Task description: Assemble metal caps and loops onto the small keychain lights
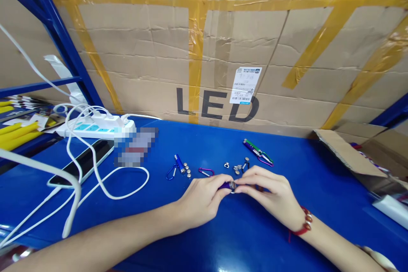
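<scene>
My left hand is closed around a small purple keychain flashlight, whose silver end points to the right. The fingertips of my right hand pinch at that end; whether they hold a separate small part there I cannot tell. Just beyond the hands lie a magenta carabiner, a small metal piece and several button cells, with a black carabiner beside them. To the left, a blue flashlight with a blue carabiner rests near more button cells.
Green and purple flashlights lie behind my right hand. A phone, white cables and a power strip occupy the left. An open carton stands at right; a large cardboard box walls the back of the blue table.
</scene>
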The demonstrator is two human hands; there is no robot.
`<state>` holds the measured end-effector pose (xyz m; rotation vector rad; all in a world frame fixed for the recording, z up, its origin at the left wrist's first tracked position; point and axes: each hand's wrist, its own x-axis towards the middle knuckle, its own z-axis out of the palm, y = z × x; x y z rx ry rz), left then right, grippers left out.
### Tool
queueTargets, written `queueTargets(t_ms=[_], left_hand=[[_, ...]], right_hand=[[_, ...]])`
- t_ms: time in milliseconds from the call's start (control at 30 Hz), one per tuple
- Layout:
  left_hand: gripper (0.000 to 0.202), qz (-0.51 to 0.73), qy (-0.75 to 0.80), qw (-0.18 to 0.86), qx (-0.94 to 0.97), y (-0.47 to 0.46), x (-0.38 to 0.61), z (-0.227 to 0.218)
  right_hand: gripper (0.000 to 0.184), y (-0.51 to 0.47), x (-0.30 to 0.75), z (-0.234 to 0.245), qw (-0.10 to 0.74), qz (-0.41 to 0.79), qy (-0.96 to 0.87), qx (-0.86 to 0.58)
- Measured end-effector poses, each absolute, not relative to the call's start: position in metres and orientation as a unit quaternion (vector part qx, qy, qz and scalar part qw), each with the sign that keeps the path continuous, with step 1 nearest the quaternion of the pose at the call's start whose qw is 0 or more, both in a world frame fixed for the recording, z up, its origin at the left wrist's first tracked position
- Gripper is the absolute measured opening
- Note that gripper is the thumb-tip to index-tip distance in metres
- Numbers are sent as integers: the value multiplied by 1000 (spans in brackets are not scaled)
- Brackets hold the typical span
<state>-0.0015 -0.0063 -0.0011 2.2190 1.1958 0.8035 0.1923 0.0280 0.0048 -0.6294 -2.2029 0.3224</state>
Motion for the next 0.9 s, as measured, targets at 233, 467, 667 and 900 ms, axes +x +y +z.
queueTargets(t_ms=[233,467,667,900], left_hand=[[19,287,419,240,827,-4,-3,-2],[16,286,394,253,836,-4,-4,-3],[14,280,379,244,847,-4,-6,-6],[9,303,360,211,857,-3,-7,-11]], right_hand=[[8,29,191,6,393,185,-867,-245],[9,26,190,10,383,197,-862,-268],[20,22,186,9,375,234,-842,-308],[16,16,179,5,371,305,-786,-388]])
